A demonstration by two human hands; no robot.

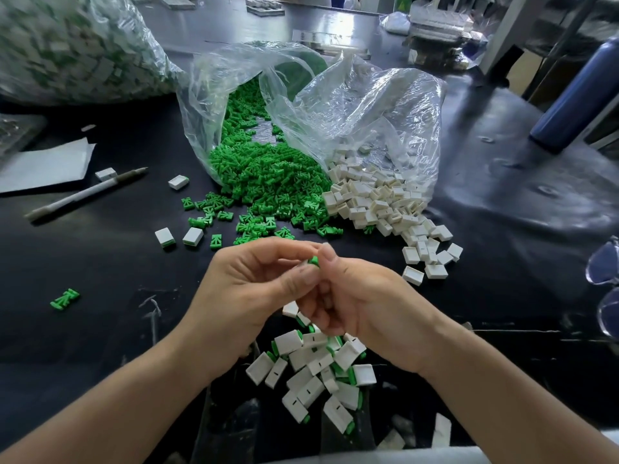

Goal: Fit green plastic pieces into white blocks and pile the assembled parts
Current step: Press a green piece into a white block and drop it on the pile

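Observation:
My left hand [254, 283] and my right hand [355, 296] meet above the black table, fingertips together. Between them they pinch a small green plastic piece [314, 261]; only its top edge shows. Whether a white block sits under it I cannot tell. Below my hands lies a pile of assembled white-and-green parts [318, 370]. Ahead, loose green pieces [268, 175] spill from a clear bag, and white blocks [378, 199] spill from a second clear bag beside it.
A large clear bag of finished parts [73, 48] fills the far left. A pen [83, 194] and white paper [43, 165] lie at left, with stray blocks [192, 236] and a lone green piece [64, 299]. A blue bottle [579, 92] stands at right.

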